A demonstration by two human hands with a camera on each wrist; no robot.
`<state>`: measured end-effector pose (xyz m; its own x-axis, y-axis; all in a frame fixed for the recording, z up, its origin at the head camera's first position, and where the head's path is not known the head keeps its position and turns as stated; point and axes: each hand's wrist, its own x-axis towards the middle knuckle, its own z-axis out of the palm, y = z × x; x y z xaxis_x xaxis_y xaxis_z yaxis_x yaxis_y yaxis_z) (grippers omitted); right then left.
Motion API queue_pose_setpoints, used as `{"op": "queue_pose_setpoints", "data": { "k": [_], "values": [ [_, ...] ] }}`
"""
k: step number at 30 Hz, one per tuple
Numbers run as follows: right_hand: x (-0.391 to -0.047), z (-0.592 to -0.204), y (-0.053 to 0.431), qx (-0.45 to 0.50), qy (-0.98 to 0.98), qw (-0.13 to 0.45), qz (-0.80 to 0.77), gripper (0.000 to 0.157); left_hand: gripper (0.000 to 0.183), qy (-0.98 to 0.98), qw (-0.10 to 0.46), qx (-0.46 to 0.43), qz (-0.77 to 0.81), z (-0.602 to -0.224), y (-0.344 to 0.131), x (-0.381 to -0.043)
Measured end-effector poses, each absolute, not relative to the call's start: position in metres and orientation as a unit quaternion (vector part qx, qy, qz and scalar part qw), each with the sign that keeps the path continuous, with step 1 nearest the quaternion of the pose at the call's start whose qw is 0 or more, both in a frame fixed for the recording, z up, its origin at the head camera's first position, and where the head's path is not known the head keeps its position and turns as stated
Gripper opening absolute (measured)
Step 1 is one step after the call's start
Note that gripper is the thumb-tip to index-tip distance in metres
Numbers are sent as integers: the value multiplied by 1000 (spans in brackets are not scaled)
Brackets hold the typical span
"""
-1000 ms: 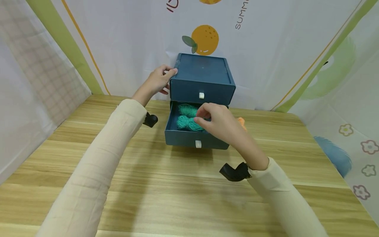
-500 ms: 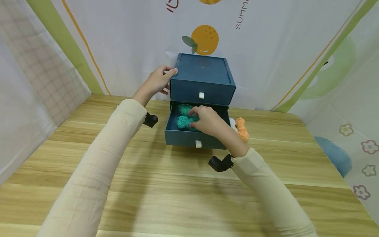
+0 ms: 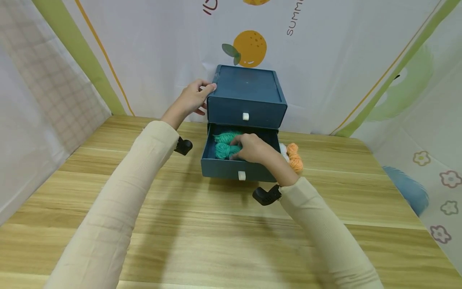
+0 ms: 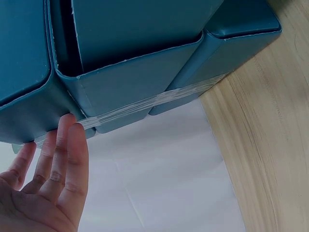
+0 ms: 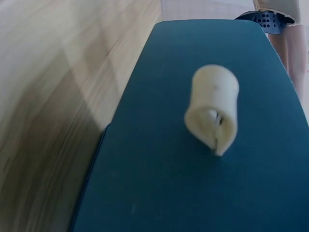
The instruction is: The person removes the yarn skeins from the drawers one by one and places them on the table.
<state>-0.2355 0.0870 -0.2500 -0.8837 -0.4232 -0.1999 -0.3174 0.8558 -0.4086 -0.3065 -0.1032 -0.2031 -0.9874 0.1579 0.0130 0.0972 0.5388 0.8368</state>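
A dark blue two-drawer box (image 3: 249, 82) stands at the back of the table, its lower drawer (image 3: 220, 167) pulled out. Two green yarn skeins, a front one (image 3: 223, 151) and a rear one (image 3: 224, 137), lie in the drawer's left part. My right hand (image 3: 254, 149) reaches in from the right and pinches the front skein's right end, partly hiding it. My left hand (image 3: 195, 96) steadies the box's left side, thumb on the top edge. In the left wrist view its fingers (image 4: 57, 164) are extended against the box wall. The right wrist view shows only the drawer front and its white pull tab (image 5: 212, 106).
An orange yarn skein (image 3: 295, 157) and a white one (image 3: 283, 151) lie on the wooden table (image 3: 216, 237) right of the drawer. The upper drawer (image 3: 231, 110) is closed. A printed white cloth (image 3: 162, 48) hangs behind the box.
My right hand has come down and left from above the drawer onto the green yarn. Both green skeins have shifted slightly. The orange and white skeins have come into view. The left hand has stayed put.
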Motion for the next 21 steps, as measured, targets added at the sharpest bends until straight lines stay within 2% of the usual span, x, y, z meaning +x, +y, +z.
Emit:
{"op": "queue_pose_setpoints", "data": {
  "k": [6,13,21],
  "values": [
    [-237,-250,88,-206,950,143,-189,43,56,873,32,75,480,-203,-103,-306],
    [-233,-248,89,-205,948,126,-209,36,56,874,30,76,478,-204,-103,-306],
    [-228,-242,94,-211,944,100,-232,36,56,876,30,75,476,-203,-103,-307]
  ]
}}
